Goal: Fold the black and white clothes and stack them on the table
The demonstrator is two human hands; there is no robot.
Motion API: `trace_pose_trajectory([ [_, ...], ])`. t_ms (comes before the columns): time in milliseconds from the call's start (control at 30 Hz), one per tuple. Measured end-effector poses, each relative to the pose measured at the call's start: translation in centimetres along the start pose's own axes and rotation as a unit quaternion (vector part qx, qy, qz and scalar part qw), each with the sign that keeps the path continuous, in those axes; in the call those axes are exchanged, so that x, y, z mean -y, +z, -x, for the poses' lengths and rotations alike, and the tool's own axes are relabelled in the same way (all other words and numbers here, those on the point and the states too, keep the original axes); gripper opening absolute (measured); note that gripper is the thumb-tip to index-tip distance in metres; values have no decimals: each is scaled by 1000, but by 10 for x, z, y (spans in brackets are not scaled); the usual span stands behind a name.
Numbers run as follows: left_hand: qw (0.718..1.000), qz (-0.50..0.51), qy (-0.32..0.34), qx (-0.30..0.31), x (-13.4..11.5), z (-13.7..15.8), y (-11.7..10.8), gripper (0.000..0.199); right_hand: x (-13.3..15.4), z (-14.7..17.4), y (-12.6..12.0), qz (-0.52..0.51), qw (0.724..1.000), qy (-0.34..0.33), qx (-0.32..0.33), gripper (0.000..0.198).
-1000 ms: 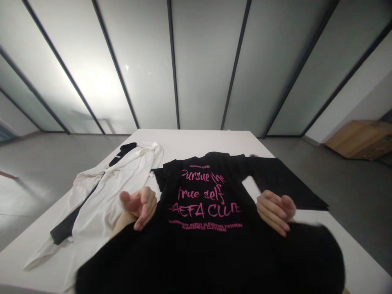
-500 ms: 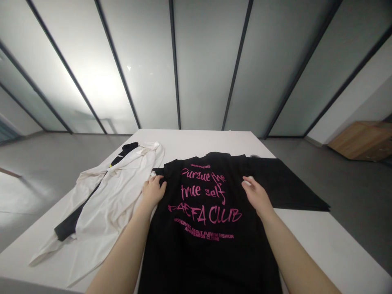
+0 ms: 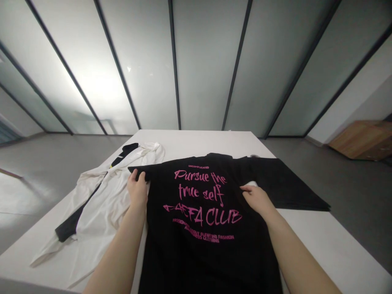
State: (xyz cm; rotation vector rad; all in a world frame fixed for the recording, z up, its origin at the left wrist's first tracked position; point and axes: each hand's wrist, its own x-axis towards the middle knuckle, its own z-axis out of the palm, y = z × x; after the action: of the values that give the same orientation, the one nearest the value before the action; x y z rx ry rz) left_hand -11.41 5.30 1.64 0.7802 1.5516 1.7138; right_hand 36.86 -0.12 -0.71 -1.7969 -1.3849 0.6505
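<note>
A black T-shirt (image 3: 196,257) with pink lettering lies spread in front of me, its collar at the far end. My left hand (image 3: 137,188) grips the left sleeve, with the fingers closed on the dark cloth, and that sleeve is stretched out to the left. On the other side my right hand (image 3: 257,199) is closed at the shirt's right edge, below the shoulder; its fingertips are partly hidden. A small white patch shows just above its fingers, and I cannot tell what it is.
A white garment (image 3: 104,216) with dark parts lies crumpled at the left of the white table (image 3: 196,141). Folded black cloth (image 3: 284,185) lies at the right. Behind stand frosted glass panels (image 3: 205,69), and a wooden cabinet (image 3: 361,141) is at the far right.
My left hand has moved left, pulling the T-shirt's left sleeve outward over the white garment's edge. The right hand has shifted slightly down and its fingers have closed more.
</note>
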Motion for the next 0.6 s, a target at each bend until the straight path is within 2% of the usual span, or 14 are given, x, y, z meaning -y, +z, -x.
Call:
trace_pose_trajectory([
  [100, 975, -83, 137, -154, -5, -2, -7, 33, 3, 2, -13, 34, 996, 31, 79, 20],
  [167, 960, -131, 163, -188, -8, 2, -8, 32, 7, 4, -22, 63, 988, 40, 132, 26],
  [200, 954, -151, 165, -200, -11, 5, -7, 38, 9, 6, -25, 81, 986, 40, 138, 28],
  [267, 938, -189, 187, -223, -16, 15, -3, 55, 15, 8, -28, 119, 987, 36, 98, 29],
  [333, 915, -228, 252, -217, -21, 26, 2, 64, 22, 11, -26, 140, 990, 16, 19, 25],
  [400, 897, -269, 318, -150, -24, 35, 9, 57, 28, 13, -17, 117, 991, -51, -48, 18],
  [467, 891, -310, 332, -15, -21, 42, 14, 48, 33, 16, -6, 52, 987, -139, -59, 25],
  [533, 879, -343, 300, 139, -14, 47, 19, 48, 34, 19, 6, 0, 980, -197, -9, 38],
  [600, 859, -358, 265, 251, -5, 49, 22, 52, 34, 23, 15, 2, 975, -215, 63, 41],
])
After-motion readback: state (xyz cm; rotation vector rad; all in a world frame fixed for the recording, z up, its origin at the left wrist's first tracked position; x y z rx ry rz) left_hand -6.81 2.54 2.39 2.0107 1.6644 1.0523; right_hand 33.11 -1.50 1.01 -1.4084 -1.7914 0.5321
